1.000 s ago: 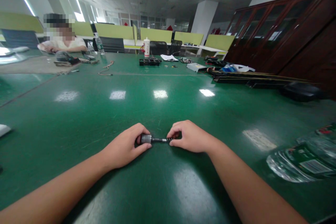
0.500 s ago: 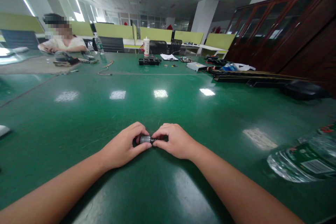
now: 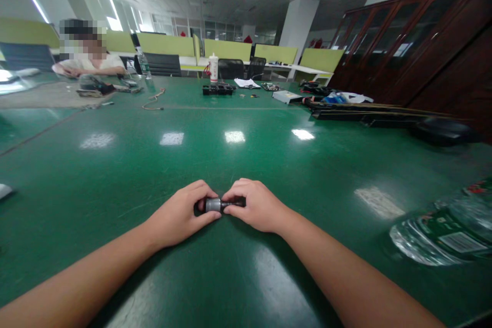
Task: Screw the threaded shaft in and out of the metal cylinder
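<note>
Low in the middle of the view, a small silver metal cylinder (image 3: 212, 205) with a slim dark stem (image 3: 231, 204) lies level just over or on the green tabletop; I cannot tell whether it touches. My left hand (image 3: 187, 211) grips the cylinder end between thumb and fingers. On the other side, my right hand (image 3: 257, 205) pinches the dark stem with thumb and fingertips. The fingertips of both hands almost meet around the part. Its outer ends are partly hidden inside my hands.
A large water bottle (image 3: 442, 236) lies on its side at the right. Farther back stand a white bottle (image 3: 213, 68), a black device (image 3: 218, 89), a silver box (image 3: 286, 97) and long black pieces (image 3: 357, 113). Another person (image 3: 90, 61) sits at the far left.
Both hands keep their hold on the part in nearly the same place. A little more of the dark stem shows by my right fingers. The view has shifted slightly.
</note>
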Demonstrator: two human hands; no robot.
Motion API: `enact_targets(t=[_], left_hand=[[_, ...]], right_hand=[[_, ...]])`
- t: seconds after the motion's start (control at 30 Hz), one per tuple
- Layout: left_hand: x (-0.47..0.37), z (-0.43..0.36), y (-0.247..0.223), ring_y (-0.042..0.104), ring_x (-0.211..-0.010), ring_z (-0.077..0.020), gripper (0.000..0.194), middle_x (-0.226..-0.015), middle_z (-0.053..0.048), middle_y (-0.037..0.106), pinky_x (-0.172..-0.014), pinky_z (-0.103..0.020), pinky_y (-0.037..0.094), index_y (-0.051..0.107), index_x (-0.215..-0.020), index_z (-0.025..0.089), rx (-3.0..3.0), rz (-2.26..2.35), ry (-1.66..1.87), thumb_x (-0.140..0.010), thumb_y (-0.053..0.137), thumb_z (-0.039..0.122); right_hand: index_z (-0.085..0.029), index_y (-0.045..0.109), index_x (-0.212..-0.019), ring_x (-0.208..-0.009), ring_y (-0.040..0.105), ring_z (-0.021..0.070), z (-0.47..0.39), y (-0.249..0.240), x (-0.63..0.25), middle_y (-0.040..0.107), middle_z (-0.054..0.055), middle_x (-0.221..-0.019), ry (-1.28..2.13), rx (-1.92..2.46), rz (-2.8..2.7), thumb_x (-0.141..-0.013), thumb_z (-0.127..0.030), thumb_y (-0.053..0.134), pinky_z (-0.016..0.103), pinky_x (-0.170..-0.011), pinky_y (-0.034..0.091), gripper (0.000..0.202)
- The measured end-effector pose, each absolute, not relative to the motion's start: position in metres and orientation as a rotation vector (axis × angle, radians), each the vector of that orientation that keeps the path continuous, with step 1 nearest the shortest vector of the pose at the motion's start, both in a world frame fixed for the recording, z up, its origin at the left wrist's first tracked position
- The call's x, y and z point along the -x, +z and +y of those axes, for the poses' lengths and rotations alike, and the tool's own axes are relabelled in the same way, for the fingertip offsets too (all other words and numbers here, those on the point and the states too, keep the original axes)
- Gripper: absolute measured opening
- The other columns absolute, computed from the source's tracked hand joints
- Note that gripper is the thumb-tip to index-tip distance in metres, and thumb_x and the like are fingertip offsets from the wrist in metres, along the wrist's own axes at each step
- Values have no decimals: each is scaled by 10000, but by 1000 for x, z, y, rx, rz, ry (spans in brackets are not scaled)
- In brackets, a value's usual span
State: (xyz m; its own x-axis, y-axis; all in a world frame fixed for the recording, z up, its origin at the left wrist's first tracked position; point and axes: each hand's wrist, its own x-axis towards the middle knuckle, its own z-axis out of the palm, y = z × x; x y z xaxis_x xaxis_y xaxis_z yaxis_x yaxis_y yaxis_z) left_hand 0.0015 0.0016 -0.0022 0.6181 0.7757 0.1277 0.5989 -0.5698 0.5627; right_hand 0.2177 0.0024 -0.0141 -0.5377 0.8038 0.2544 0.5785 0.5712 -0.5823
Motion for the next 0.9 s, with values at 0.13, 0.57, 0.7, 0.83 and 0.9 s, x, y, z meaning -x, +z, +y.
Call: enact_targets(t=[0.13, 0.57, 0.7, 0.83, 0.9], left_hand=[[-2, 0, -2, 558, -749, -167, 211, -853, -9, 587, -680, -283, 435, 620, -1020, 194, -2344, 1125, 489, -862, 639, 332], [-3, -1, -1, 552, -728, -165, 190, -820, -3, 578, -664, -281, 423, 616, -988, 188, -2311, 1152, 468, -887, 602, 349], [-2, -1, -1, 551, -729, -164, 185, -819, -2, 574, -664, -281, 421, 614, -983, 189, -2316, 1149, 470, -886, 603, 346], [-2, -1, -1, 550, -725, -164, 191, -817, -3, 575, -661, -281, 422, 613, -986, 191, -2324, 1147, 469, -888, 599, 354], [-1, -1, -1, 552, -726, -166, 199, -818, -5, 577, -660, -283, 422, 613, -986, 190, -2330, 1149, 465, -887, 599, 361]], right_hand=[[-183, 740, -915, -792, 569, 150, 3, -14, -218, 667, 24, -806, 589, 1112, -2309, -779, -192, 735, 265, -724, 418, 137], [-179, 740, -884, -785, 568, 148, 2, -10, -220, 664, 20, -792, 585, 1103, -2333, -773, -188, 728, 261, -719, 415, 112], [-178, 742, -885, -778, 567, 149, 2, -9, -220, 665, 22, -786, 589, 1114, -2344, -770, -187, 726, 259, -713, 417, 117], [-176, 743, -878, -771, 564, 147, 2, -6, -221, 660, 21, -775, 594, 1127, -2364, -768, -183, 724, 255, -702, 412, 112], [-172, 742, -878, -769, 563, 146, 2, -5, -221, 658, 21, -774, 594, 1130, -2375, -768, -179, 724, 255, -700, 409, 113]])
